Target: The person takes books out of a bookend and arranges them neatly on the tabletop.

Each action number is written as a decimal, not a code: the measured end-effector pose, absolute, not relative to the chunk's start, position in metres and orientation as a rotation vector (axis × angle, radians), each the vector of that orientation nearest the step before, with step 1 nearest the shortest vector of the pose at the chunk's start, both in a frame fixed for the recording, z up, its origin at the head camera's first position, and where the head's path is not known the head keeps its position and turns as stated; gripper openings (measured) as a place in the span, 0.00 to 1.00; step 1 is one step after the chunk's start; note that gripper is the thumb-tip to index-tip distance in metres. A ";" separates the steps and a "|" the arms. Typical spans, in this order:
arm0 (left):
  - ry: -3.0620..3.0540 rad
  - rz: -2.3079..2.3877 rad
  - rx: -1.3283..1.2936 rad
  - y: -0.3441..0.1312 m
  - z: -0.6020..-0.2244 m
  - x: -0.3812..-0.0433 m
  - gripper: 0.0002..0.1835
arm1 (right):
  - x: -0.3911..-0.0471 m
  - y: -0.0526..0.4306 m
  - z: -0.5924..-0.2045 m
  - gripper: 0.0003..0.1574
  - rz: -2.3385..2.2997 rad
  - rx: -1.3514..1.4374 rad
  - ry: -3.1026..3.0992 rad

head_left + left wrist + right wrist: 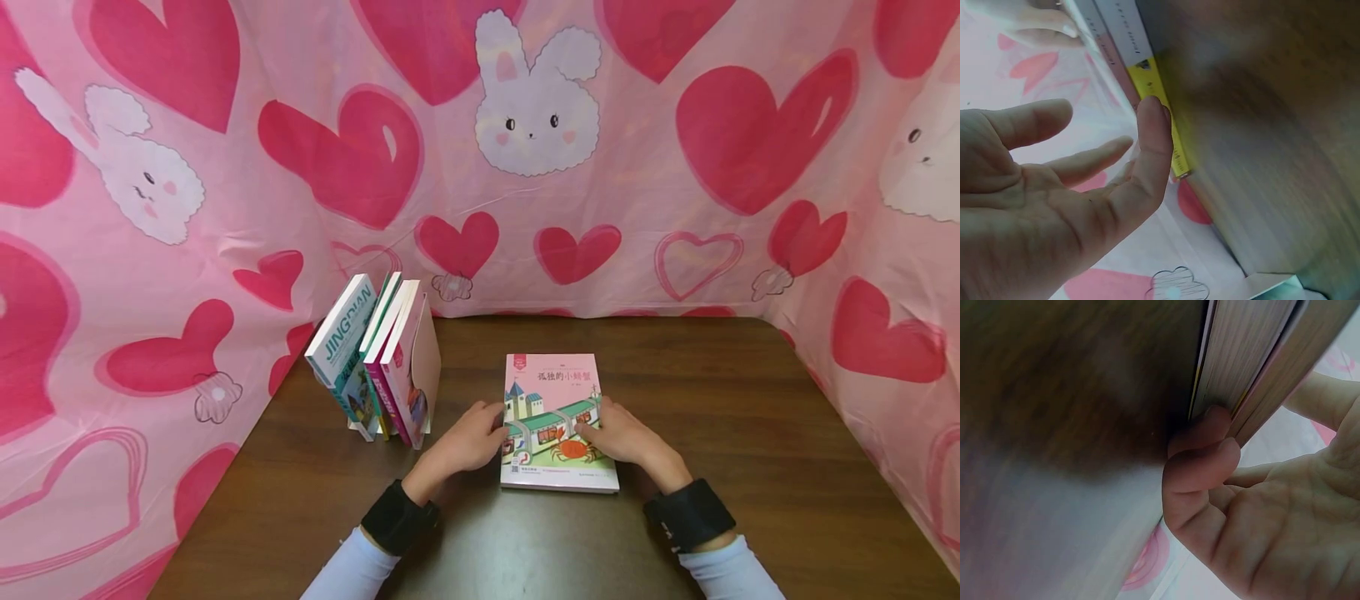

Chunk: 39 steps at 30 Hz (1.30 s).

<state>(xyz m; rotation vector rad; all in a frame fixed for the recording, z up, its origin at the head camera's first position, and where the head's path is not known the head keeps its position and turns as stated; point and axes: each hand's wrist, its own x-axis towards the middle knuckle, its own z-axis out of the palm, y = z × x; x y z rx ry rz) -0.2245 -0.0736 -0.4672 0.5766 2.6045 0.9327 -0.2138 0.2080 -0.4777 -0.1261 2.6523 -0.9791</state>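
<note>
Two stacked books lie flat on the table, the upper one a pink-covered picture book (pixel 551 400) with a crab and a train on its front. My left hand (pixel 471 435) is at the stack's left side; in the left wrist view its fingers are loosely bent, with one fingertip right at the yellow part of the lower book's spine (pixel 1159 94) and the thumb apart from the cover. My right hand (pixel 633 433) grips the right side, thumb over the cover. Its curled fingers (pixel 1200 469) meet the page edges (pixel 1244 356) in the right wrist view.
Several books (pixel 408 358) stand upright, leaning a little, in a pale bookend (pixel 429 350) on the left of the brown wooden table (pixel 712 400). A pink cloth (pixel 637 192) with hearts and rabbits hangs round the back and sides.
</note>
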 end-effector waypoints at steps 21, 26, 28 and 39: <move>2.891 1.530 0.563 -0.100 -0.440 -0.180 0.16 | -0.213 0.206 -0.479 0.45 -0.980 -0.140 2.668; 3.007 1.794 0.609 -0.112 -0.433 -0.170 0.10 | -0.213 0.206 -0.477 0.46 -0.972 -0.119 2.660; 3.039 1.916 0.653 -0.118 -0.432 -0.168 0.06 | -0.213 0.206 -0.477 0.46 -0.973 -0.121 2.659; 3.175 2.351 0.553 -0.157 -0.427 -0.166 0.02 | -0.212 0.206 -0.475 0.47 -0.983 -0.120 2.653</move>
